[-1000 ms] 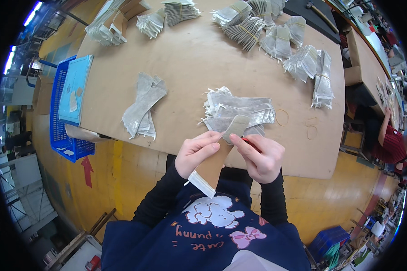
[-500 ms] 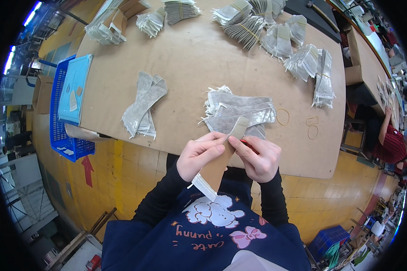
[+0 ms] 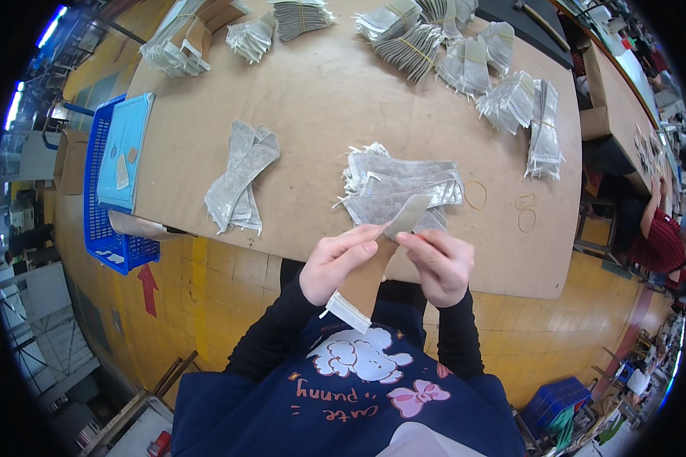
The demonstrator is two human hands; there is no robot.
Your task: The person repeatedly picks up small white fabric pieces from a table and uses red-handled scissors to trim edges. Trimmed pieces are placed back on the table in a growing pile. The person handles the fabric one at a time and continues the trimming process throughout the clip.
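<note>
In front of my chest I hold a long flat cut piece (image 3: 367, 279), brown on the side toward me, with a grey upper end and a white layered lower end. My left hand (image 3: 335, 263) is closed round its left edge, thumb on top. The fingers of my right hand (image 3: 439, 266) pinch the right edge near the grey end. Whether anything else sits inside my right hand is hidden. Just beyond my hands lies a fanned pile of grey pieces (image 3: 411, 183) with white frayed ends. Further left, several similar grey pieces (image 3: 244, 175) lie crossed.
Rubber bands (image 3: 476, 195) lie right of the near pile. Banded bundles (image 3: 465, 65) line the far side of the brown tabletop (image 3: 312, 114). A hammer (image 3: 543, 25) rests on a black slab at far right. A blue basket (image 3: 99, 221) hangs near the left edge. Another person (image 3: 663, 244) sits at right.
My right fingers have shifted slightly on the piece's edge, and its grey end bends more to the right. A red object seen in my right hand earlier no longer shows.
</note>
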